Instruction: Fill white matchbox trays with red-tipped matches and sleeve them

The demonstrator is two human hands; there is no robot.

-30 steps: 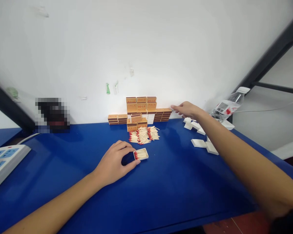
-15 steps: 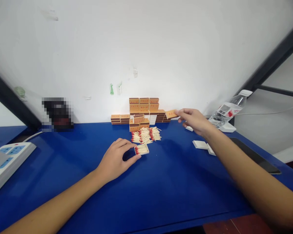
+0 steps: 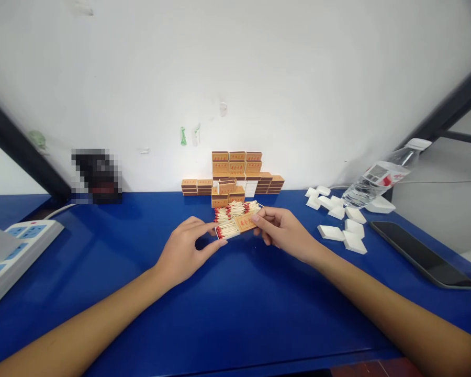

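Match tray [image 3: 233, 236], filled with red-tipped matches [image 3: 226, 229] — pinched at its near end by the left hand [image 3: 186, 248], as half a second ago. Orange matchbox sleeve [image 3: 245, 222] — held in the right hand [image 3: 284, 233], now brought from beside the stacked matchboxes [image 3: 237, 167], beyond both hands, to the tray's other end, between the hands. Loose matches [image 3: 235, 209], heaped: just beyond tray and sleeve.

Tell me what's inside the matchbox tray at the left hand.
Red-tipped matches lie inside the matchbox tray. Anything under the top ones is covered; the end by the orange sleeve in the right hand is unclear.
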